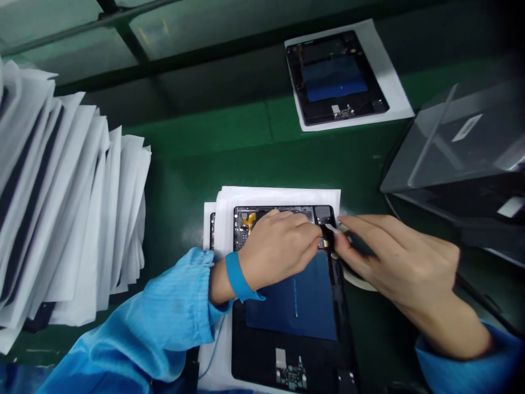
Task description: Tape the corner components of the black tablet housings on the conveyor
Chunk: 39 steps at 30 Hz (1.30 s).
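An opened tablet (293, 306) with a blue battery, a yellow flex cable and small circuit boards lies on white sheets in front of me. My left hand (281, 246), with a blue strap on its wrist, is closed over the tablet's upper part. Its fingertips pinch near the top right corner, and what they hold is hidden. Close beside them, my right hand (394, 254) pinches a small white strip (331, 228) between thumb and forefinger at that corner. Partly beneath the right hand is the pale rim of a round roll (359, 280).
A leaning stack of white sheets (82, 208) with dark panels between them fills the left. Another opened tablet (336, 79) lies on white paper at the back. A grey translucent box (459, 137) stands at right, with a dark cable near it. The bench (197, 158) is green.
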Available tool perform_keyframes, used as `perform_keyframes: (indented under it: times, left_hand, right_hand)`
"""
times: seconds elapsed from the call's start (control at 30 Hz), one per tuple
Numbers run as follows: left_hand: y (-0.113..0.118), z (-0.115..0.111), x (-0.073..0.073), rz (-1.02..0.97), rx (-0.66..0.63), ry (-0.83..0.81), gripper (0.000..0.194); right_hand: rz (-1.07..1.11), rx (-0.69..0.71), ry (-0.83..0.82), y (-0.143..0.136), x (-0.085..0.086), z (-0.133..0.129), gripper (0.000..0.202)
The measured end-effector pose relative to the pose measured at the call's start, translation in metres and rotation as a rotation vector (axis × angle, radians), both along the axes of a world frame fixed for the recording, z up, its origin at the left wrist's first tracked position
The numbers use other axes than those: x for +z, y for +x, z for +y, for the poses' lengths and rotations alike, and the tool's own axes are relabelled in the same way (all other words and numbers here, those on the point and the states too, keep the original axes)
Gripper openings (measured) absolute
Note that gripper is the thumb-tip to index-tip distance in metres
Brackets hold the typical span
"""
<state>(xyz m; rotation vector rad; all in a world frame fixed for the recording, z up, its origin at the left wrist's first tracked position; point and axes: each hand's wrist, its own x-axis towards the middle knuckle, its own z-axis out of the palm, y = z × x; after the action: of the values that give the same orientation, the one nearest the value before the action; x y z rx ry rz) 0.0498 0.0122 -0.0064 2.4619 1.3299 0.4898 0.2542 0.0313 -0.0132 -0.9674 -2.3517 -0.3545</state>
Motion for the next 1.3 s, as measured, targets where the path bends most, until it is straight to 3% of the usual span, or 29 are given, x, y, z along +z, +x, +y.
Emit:
perform_keyframes:
  times: [0.23,0.93,1.3]
  left_hand:
    - [0.0003,-0.0001,-0.0017,-0.021,0.0,0.022,0.026]
    - [0.0019,0.0004,-0.001,-0.015,0.016,0.06,0.026]
    - [0.0011,0.0001,-0.0006,-0.022,0.011,0.042,0.026]
  right_hand:
    - [-0.005,0.006,-0.08,-0.0021,0.003,-0.0031,0.013]
    - [-0.107,-0.003,-0.099,-0.0034,0.0076,-0.0036,0.012]
    - [-0.026,-0.014,-0.066,-0.0054,0.0076,-0.0013,0.005]
